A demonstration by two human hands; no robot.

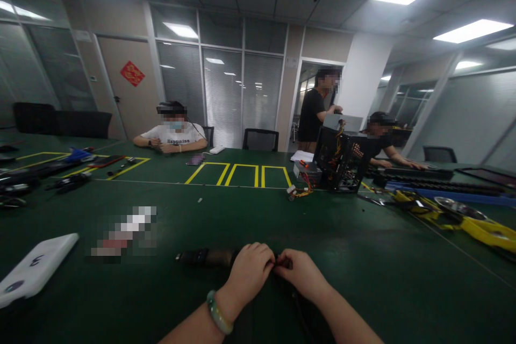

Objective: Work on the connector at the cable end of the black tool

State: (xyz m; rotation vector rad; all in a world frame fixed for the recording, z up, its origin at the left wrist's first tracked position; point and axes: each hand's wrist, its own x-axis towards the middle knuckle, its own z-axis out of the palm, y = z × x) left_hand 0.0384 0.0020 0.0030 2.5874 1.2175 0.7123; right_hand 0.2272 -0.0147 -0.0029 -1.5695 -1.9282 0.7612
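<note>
On the near part of the green table (399, 274), my hands meet over a dark tool (220, 258), which lies on its side with its metal tip pointing left. My left hand (250, 269), a bangle (220, 313) at its wrist, is closed over the tool's right-hand part. My right hand (301, 273) has its fingers curled in, just beside the left fingertips; what lies between them is mostly hidden, and I cannot tell whether they grip. A dark cord (297, 303), poorly lit, runs below the right hand toward me.

To the left lies a white object (42, 266), cut off by the view's edge; between it and the tool is a pixelated item (127, 231), not identifiable.

Farther on, yellow tape (245, 165) outlines sections of the tabletop. A black computer case (350, 164) stands upright to the right, loose wires (308, 188) beside it. A metal bowl (461, 207) is farther right.

Beyond, a person in white (181, 137) sits, forearms on the table; a person in black (311, 113) stands behind the case. A red sign (133, 73) hangs on the door (126, 102).
</note>
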